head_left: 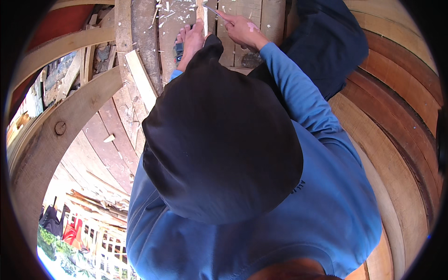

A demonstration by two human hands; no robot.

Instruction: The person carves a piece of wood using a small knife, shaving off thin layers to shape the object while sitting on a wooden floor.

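Near the top edge, my left hand [192, 43] grips a narrow strip of pale wood [205, 24], its fingers partly hidden. Just right of the strip, my right hand [242, 31] is closed around a slim knife. The thin metal blade [213, 10] points up and left toward the wood. Its handle is mostly covered by my fingers. Beside my left hand there is a dark strap [179, 48], seemingly of a sandal on a foot. A dark cap [221, 144] fills the middle of the picture and hides my lap.
Pale wood shavings [175, 13] lie scattered over the plank floor [227, 56]. A loose piece of board [141, 79] rests at the left. Curved timber frames [60, 128] stand on the left, with a planked wall [396, 107] on the right. My bent leg in dark trousers [322, 44] is near my right arm.
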